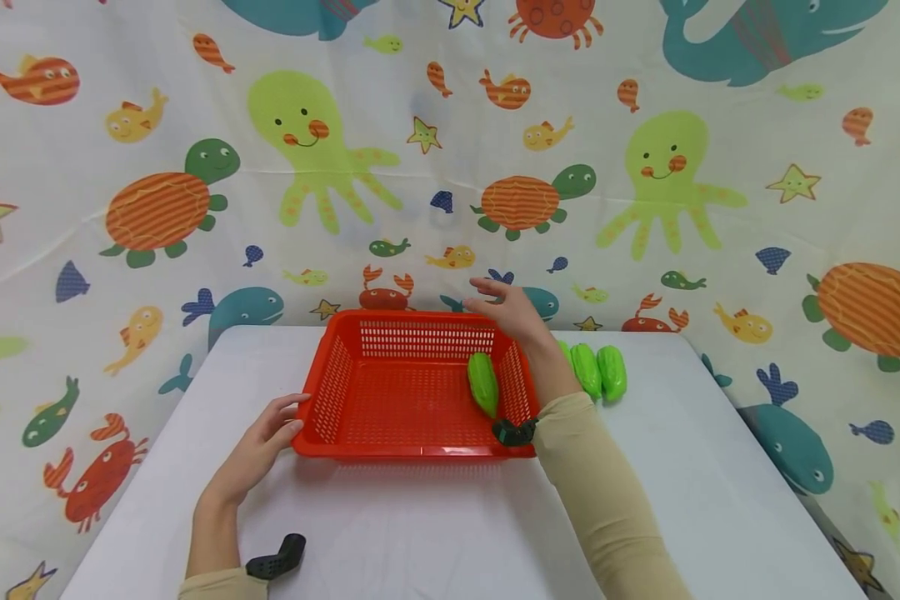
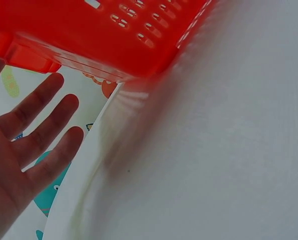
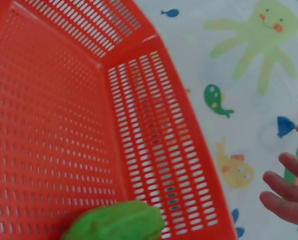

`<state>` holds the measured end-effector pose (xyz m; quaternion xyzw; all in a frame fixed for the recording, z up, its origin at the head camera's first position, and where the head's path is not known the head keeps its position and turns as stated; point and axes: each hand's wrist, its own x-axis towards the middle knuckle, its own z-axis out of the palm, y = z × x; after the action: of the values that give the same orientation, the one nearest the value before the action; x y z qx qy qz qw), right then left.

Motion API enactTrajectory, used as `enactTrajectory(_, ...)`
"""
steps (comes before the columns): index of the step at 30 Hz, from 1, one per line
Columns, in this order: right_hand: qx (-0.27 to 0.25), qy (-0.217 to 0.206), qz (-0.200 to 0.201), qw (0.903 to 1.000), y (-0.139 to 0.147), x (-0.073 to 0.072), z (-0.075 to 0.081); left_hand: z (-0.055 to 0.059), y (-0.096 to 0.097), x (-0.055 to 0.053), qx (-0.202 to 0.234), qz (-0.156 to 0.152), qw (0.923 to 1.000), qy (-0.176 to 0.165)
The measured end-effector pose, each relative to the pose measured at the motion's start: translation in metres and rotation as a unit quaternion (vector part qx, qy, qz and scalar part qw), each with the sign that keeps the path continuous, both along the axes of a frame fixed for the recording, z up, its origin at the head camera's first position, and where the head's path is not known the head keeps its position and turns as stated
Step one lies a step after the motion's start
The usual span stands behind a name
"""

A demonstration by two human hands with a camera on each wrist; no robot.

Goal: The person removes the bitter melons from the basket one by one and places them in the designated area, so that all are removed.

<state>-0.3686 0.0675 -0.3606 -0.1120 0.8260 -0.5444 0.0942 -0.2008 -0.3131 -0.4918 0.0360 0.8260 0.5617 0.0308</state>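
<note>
A red perforated plastic basket [image 1: 405, 452] stands on the white table. One bright green, ridged gourd-like vegetable [image 1: 483, 385] lies in its right part, and the right wrist view shows the end of this green gourd [image 3: 119, 220] by the basket's side wall. My left hand [image 1: 258, 446] is at the basket's left side, fingertips right at the rim; its fingers [image 2: 51, 120] look straight and spread in the left wrist view. My right hand [image 1: 512, 310] is raised over the back right corner, fingers extended and holding nothing. The right forearm crosses the basket's right edge.
More green gourds [image 1: 612, 373] lie side by side to the right of the basket, partly hidden by the right arm. The white table [image 1: 412, 533] ends at the back against a cloth [image 1: 390, 183] printed with sea animals. A black wrist device [image 1: 277, 560] sits at the left wrist.
</note>
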Motion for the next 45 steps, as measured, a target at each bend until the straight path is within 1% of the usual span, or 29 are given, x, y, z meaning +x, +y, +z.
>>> enactTrajectory(5,0.055,0.0,0.033,0.9979,-0.004,-0.007,-0.011,0.0,0.0,0.0,0.001,0.0,1.0,-0.002)
enactTrajectory(9,0.107,-0.003,0.041,0.9934,-0.008,-0.011,-0.019,-0.002,0.001,0.0,0.007,0.005,0.9999,-0.006)
enactTrajectory(12,0.145,-0.008,0.039,0.9886,-0.01,-0.014,-0.025,-0.002,0.001,0.0,0.009,0.007,0.9999,-0.008)
enactTrajectory(18,0.167,-0.04,0.021,0.9849,-0.013,-0.018,-0.033,-0.002,-0.001,-0.002,0.012,0.004,0.9999,-0.01)
enactTrajectory(23,0.19,-0.031,0.03,0.9808,-0.013,-0.018,-0.035,-0.001,-0.003,-0.004,0.011,0.002,0.9999,-0.011)
enactTrajectory(33,0.24,-0.039,0.037,0.9693,-0.016,-0.019,-0.042,-0.002,-0.007,-0.011,0.01,-0.005,0.9999,-0.005)
enactTrajectory(35,0.255,-0.04,0.039,0.9655,-0.016,-0.021,-0.042,-0.001,-0.007,-0.011,0.007,-0.007,1.0,-0.001)
enactTrajectory(39,0.282,-0.056,0.041,0.9568,-0.015,-0.025,-0.045,-0.001,-0.006,-0.012,0.01,-0.01,0.9999,0.001)
enactTrajectory(41,0.297,-0.061,0.05,0.9516,-0.013,-0.028,-0.047,-0.001,-0.005,-0.012,0.011,-0.013,0.9999,0.003)
enactTrajectory(45,0.317,-0.054,0.073,0.9441,-0.011,-0.031,-0.049,-0.001,-0.003,-0.014,0.01,-0.007,0.9999,0.0)
